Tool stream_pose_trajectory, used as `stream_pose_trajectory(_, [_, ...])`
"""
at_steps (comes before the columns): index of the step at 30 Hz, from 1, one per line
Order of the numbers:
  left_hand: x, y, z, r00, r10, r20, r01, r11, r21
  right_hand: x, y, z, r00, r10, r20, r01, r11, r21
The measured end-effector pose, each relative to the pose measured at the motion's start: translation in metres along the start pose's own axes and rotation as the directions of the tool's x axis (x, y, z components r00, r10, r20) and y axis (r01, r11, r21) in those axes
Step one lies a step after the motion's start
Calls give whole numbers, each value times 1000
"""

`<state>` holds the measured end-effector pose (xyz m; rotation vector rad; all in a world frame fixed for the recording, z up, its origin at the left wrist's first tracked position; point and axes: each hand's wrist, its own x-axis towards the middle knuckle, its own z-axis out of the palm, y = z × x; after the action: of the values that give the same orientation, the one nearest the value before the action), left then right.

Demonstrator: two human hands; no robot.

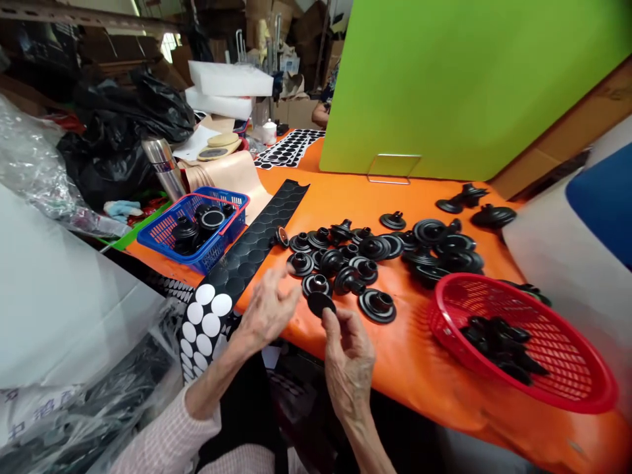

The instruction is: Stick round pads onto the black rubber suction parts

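Between the thumb and fingers of my right hand (349,359) is a thin black round disc (320,304), held over the table's front edge. My left hand (269,306) is just left of it, fingers apart and seemingly holding nothing. Beyond both hands lie several black flanged round parts (378,305) with raised hollow necks. Left of them stretches a black strip of round stickers (247,260). Its near end hangs over the edge and shows white circles (210,324). A small part with a copper-coloured face (282,237) sits beside the strip.
A blue basket (197,260) with black parts stands at left. At right, a red basket (444,316) holds dark pieces. A green board (444,85) rises at the back of the orange table (336,197). Behind the blue basket is a steel flask (165,168). Another person's arm (320,116) shows beyond.
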<state>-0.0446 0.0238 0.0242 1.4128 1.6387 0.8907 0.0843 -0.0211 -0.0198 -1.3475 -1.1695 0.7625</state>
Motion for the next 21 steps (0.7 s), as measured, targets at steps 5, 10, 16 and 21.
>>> stream_pose_trajectory(5, [64,-5,18,973,175,-151,-158,980,118,11,0,-19,982,-106,156,120,989,-82])
stream_pose_trajectory(10, [73,-19,16,992,72,-101,-79,995,-68,8,6,-29,953,-174,249,213,967,-142])
stream_pose_trajectory(16, [18,-20,-5,935,-178,306,352,567,-745,6,-12,-33,960,77,270,-77,997,-12])
stream_pose_trajectory(21, [-15,-29,-3,929,-65,363,336,559,-758,9,-17,-32,913,260,315,-329,925,191])
